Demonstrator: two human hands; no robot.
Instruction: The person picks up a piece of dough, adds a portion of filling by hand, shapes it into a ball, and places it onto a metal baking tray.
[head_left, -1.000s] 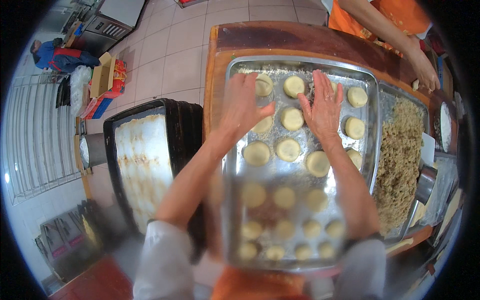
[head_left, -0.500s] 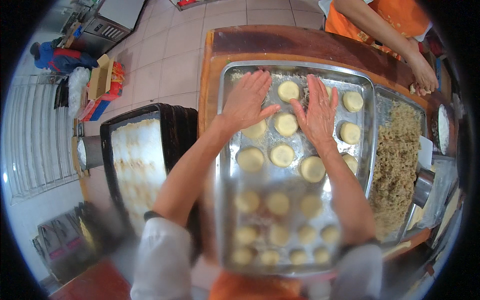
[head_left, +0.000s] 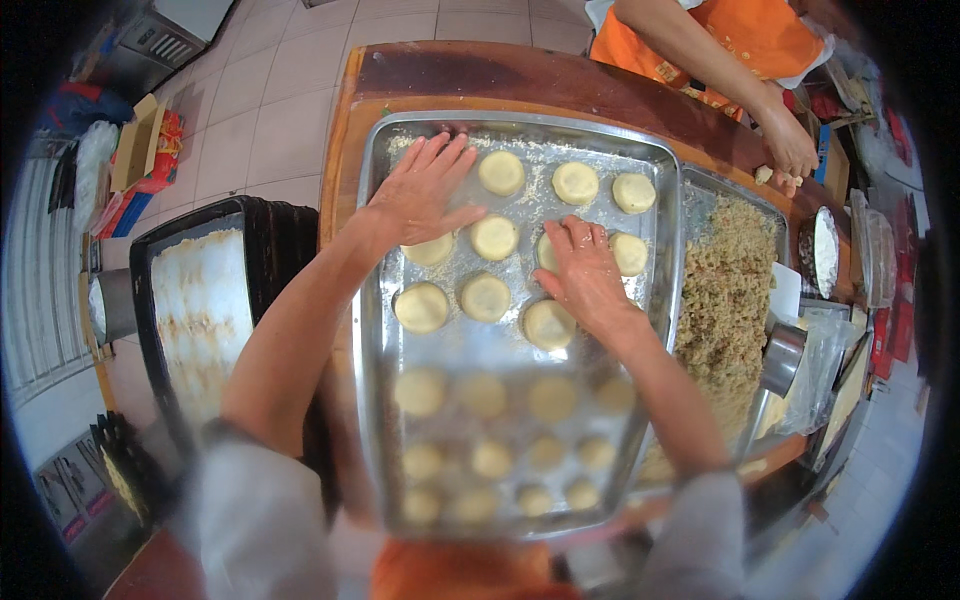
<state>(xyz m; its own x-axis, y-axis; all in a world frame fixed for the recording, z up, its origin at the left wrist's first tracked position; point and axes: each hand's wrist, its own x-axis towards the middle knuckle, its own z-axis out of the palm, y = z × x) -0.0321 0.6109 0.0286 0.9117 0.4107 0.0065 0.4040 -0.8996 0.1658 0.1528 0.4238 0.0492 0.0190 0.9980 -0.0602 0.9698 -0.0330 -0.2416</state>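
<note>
A large steel tray holds several round pale dough discs on a dusting of crumbs; the nearer rows look blurred. My left hand lies spread at the tray's upper left, fingers apart over the far corner, thumb beside a dough disc. My right hand rests in the middle right, fingertips on a partly covered disc, fingers loosely apart. Whether anything sits beneath my left palm is hidden.
Blackened stacked baking pans stand left, a cardboard box behind them. Right lie a tray of crumbly mixture, a steel cylinder and a round dish. A co-worker's hand handles a small lump beyond the wooden table.
The view has shifted, so the tray sits further left. My right hand has moved down toward me, uncovering a disc in the far row. My left hand stays at the upper left.
</note>
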